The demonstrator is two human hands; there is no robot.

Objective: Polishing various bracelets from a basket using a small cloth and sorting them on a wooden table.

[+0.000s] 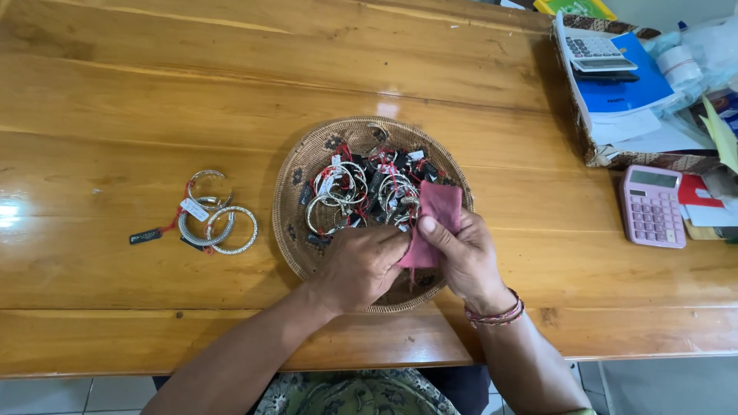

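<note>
Pink cloth (439, 223) — between left hand (360, 265) and right hand (463, 257), over woven basket (296, 207)

You are working in bright, even daylight, and the head view is sharp from edge to edge. The varnished wooden table (154, 92) throws glare back at you: a white streak at its far left edge, a small hot spot just beyond the woven tray (296, 192), and pale sheen along the plank seams. Shadows are soft; your hands and forearms cast only a faint, diffuse one onto the tray and the near planks. The silver bangles (215, 219) on the left catch small bright glints. The lens bends the table's near edge slightly. The upper right corner is washed out, where the plastic bag (711, 46) nearly blows to white.
</note>
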